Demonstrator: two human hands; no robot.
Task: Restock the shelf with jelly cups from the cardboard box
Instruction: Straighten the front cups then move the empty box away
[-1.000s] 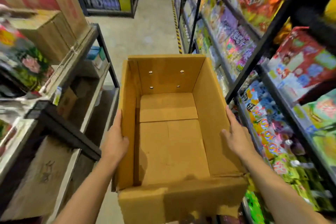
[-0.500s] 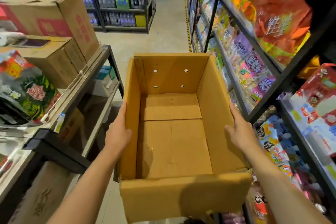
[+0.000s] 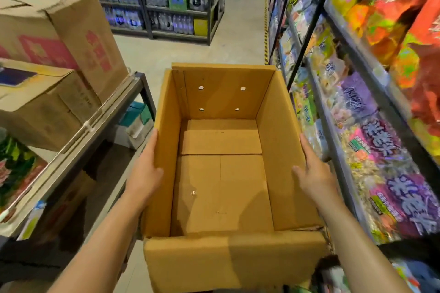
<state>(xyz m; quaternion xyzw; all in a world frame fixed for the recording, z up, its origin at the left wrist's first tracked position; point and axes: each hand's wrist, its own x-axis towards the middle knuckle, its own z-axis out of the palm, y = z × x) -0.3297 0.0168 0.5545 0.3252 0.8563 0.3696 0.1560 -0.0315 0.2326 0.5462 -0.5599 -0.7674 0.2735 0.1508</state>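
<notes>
Since a second ago my view has lifted, showing more aisle floor and the drinks shelves beyond. I carry the empty cardboard box [image 3: 221, 173] in front of me, left hand [image 3: 145, 173] and right hand [image 3: 314, 173] flat against its outer sides, fingers straight. Snack shelf [image 3: 357, 150] stands just right.

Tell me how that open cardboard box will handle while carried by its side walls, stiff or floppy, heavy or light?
Probably light: the cardboard box looks empty inside. Likely somewhat floppy: its top is open, and the left hand and right hand only press flat on the side walls, so they may bow inward. The near flap hangs loose and could swing.
</notes>
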